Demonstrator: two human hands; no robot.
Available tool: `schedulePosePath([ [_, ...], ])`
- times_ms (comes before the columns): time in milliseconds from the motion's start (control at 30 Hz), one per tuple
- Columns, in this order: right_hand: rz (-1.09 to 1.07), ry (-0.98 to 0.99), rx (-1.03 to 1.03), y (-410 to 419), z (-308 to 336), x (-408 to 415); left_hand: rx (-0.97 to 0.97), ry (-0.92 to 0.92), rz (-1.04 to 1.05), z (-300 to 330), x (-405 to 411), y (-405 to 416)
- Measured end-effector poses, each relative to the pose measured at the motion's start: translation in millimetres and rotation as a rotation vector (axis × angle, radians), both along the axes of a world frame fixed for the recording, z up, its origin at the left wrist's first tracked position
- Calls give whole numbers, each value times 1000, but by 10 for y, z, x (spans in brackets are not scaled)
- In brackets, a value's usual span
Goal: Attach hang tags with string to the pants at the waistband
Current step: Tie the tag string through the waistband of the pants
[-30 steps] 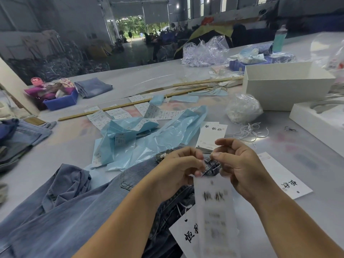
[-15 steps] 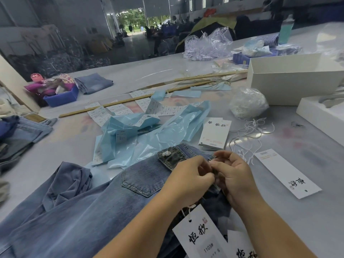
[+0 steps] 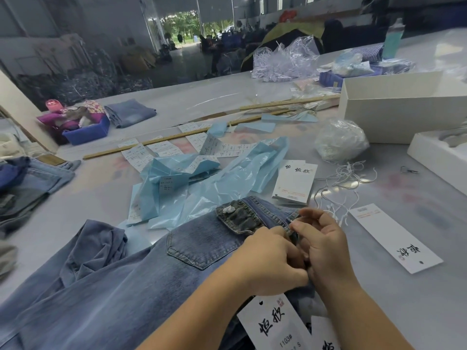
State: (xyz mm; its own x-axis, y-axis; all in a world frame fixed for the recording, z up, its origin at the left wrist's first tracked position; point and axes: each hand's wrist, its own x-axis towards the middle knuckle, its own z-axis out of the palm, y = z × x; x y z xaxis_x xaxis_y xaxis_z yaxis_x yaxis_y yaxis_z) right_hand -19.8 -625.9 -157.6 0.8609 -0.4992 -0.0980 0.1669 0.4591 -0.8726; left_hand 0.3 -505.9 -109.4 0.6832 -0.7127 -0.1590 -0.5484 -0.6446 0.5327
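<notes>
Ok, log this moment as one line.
step: tying tag string at waistband | left hand: pinching at jeans waistband | right hand: pinching string | hang tags: hanging below hands | spare tag: on table

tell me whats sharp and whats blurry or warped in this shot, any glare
Head view: the left hand, right hand, jeans and the printed hang tag at the bottom are sharp; the far hall is dim and soft, its bright doorway blown out; wide-angle bending curves the table edges; pale sheen on the tabletop near the white box.
</notes>
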Motion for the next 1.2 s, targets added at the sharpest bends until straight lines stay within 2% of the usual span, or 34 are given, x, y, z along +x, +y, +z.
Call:
schedulePosePath([
  [333, -181, -54, 79, 82, -189, 23, 250, -270, -147, -84, -269, -62],
  [500, -217, -15, 58, 76, -228, 96, 310, -279, -120, -170, -267, -103],
  [1067, -180, -47, -142, -18, -100, 26, 275, -258, -37, -207, -123, -110],
  [1200, -166, -33, -221, -65, -50, -59, 166, -268, 79, -225, -108, -134],
])
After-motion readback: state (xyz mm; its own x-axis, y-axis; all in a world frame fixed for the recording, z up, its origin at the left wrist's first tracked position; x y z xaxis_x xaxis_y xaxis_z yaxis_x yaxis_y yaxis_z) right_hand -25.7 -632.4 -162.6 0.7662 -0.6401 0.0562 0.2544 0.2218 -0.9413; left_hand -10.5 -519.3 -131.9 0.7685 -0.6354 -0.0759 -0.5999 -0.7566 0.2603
